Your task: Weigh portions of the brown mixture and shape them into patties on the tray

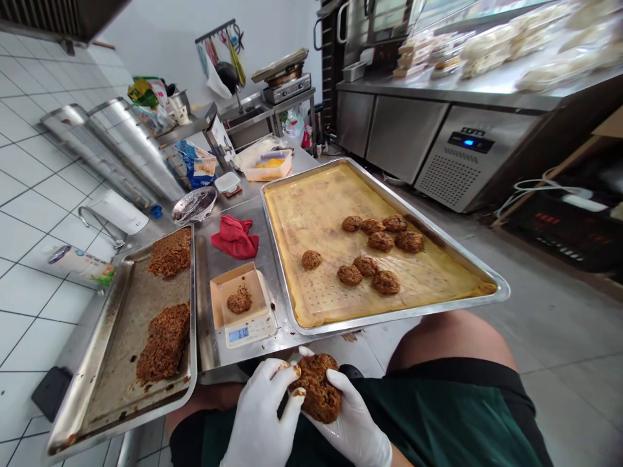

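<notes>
Both my hands wear white gloves and are in front of my lap. My right hand (353, 418) cups a large clump of brown, grainy dough (318, 388) from below and from the right. At the clump's left edge, my left hand (267, 408) pinches with thumb and fingers, their tips smeared with dough. Just beyond stands a kitchen scale (265, 326) reading about 61.0. On it rests a small cardboard tray (219, 305) holding a dough lump (239, 299). To the right, a lined baking tray (311, 305) carries several rounded dough pieces (386, 282).
A metal tray (109, 350) on the left holds two large dough slabs (163, 344). A red cloth (235, 237) lies behind the scale. Farther back are a foil-lined bowl (195, 206) and a plastic tub (267, 170). A steel counter fridge (452, 155) stands at the right.
</notes>
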